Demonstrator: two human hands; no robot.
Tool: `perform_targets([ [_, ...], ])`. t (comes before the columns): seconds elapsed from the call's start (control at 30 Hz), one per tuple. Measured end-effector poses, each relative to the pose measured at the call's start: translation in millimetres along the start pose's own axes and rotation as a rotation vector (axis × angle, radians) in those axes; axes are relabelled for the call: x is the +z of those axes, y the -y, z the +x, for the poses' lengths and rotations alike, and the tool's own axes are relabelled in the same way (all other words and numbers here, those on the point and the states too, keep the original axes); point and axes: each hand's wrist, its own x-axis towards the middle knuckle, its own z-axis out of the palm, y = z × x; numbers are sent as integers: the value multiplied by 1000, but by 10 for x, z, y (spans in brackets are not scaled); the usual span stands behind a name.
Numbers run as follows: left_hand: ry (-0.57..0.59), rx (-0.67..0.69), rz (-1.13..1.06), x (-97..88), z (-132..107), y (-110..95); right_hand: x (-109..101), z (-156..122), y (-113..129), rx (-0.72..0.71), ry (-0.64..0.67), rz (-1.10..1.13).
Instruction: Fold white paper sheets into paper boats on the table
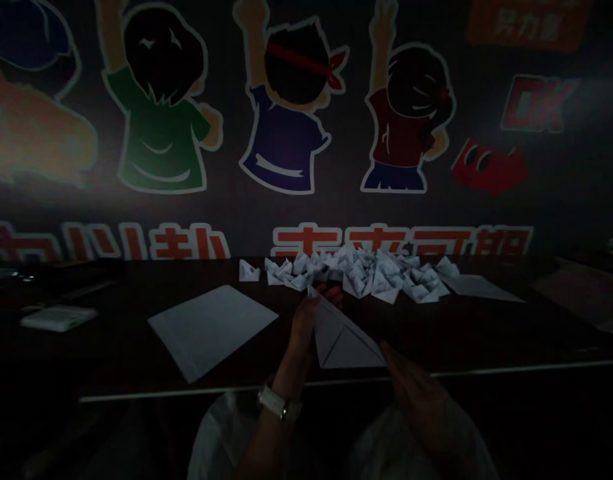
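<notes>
Between my two hands is a folded sheet of white paper [344,340], shaped like a triangle with crease lines across it. My left hand [305,327], with a watch [274,402] on its wrist, grips the paper's upper left corner. The right-hand corner is pinched by my right hand [411,377], whose fingers are partly lost in the dark. Just behind the paper lies a heap of small folded paper pieces [359,273]. To the left of my left hand rests a stack of flat white paper [214,330].
The dark table [131,360] has a pale front edge. A white box-like object [59,318] lies at the left, and another paper sheet [481,287] lies right of the heap. Behind the table stands a wall with cartoon figures [286,133]. The light is dim.
</notes>
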Motion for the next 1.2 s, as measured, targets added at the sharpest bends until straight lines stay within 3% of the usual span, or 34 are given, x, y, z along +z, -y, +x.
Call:
perform_targets([
  [0.2, -1, -62, -52, -71, 132, 105, -45, -30, -32, -35, -44, 49],
  [0.37, -3, -50, -58, 91, 6, 90, 43, -118, -68, 32, -40, 130],
  [0.5, 47, -57, -108, 232, -186, 72, 98, -119, 11, 151, 41, 386],
  [0.67, 53, -147, -98, 336, -323, 174, 1, 131, 224, 396, 107, 628],
  [0.83, -27, -204, -49, 413, -456, 375, -105, 478, 349, 360, -46, 562],
  [1.03, -16, -49, 190, 438, -640, 513, -189, 749, 479, 317, -142, 623],
  [1.2, 12, 147, 541, 434, -649, 513, -239, 848, 446, 556, -113, 816],
])
